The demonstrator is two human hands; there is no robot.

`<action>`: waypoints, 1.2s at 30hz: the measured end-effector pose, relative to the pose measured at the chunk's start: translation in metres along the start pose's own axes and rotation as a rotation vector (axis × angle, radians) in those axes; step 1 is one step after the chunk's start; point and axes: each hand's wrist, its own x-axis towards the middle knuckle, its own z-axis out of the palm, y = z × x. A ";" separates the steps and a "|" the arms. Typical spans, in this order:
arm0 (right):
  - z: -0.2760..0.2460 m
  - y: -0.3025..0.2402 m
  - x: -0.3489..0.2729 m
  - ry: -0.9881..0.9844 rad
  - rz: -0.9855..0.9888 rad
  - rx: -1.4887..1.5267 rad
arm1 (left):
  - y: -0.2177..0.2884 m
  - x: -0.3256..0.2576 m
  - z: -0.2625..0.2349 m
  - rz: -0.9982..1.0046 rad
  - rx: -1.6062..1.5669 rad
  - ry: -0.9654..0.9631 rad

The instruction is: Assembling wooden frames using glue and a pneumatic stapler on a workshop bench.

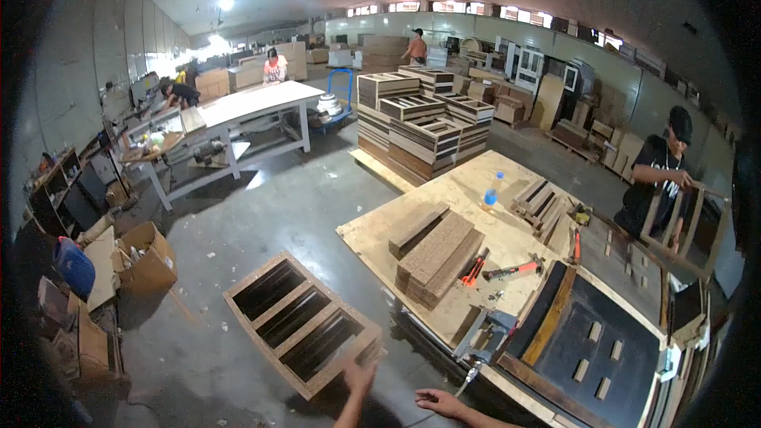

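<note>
Tan, three-slot wooden frame (pixel 307 328) — one corner in the fingers of the left hand (pixel 361 376) — right hand (pixel 438 403) empty, fingers apart.

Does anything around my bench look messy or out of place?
Yes, mildly: small dark bits lie loose on the plywood table beside the hammer, and pale scraps dot the floor, like litter. The wooden frame at your left hand shows no obvious damage.

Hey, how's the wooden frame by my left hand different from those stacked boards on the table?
The frame has three dark openings; the boards look solid. The frame is off the table, with your left hand at its corner; the boards lie on the table, untouched. Both look brown and wood-like.
</note>
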 end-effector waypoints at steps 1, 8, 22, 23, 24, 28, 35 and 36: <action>0.000 -0.009 -0.013 0.060 -0.126 0.009 | 0.031 -0.014 0.007 0.106 -0.291 -0.054; -0.048 0.016 -0.171 0.277 -0.354 0.063 | 0.207 -0.205 0.104 0.619 -0.311 -0.307; -0.105 0.140 -0.320 0.721 -0.733 0.576 | 0.336 -0.338 0.237 1.184 0.146 -0.471; -0.111 0.132 -0.330 0.719 -0.687 0.540 | 0.348 -0.333 0.233 1.178 0.245 -0.568; -0.112 0.120 -0.341 0.688 -0.652 0.468 | 0.336 -0.326 0.236 1.229 0.180 -0.563; -0.137 0.119 -0.354 0.708 -0.511 0.370 | 0.333 -0.307 0.279 1.207 -0.052 -0.753; -0.134 0.182 -0.395 0.975 -0.480 0.561 | 0.336 -0.318 0.384 1.100 -0.087 -1.313; -0.132 0.188 -0.401 1.050 -0.425 0.625 | 0.341 -0.322 0.391 1.120 -0.001 -1.327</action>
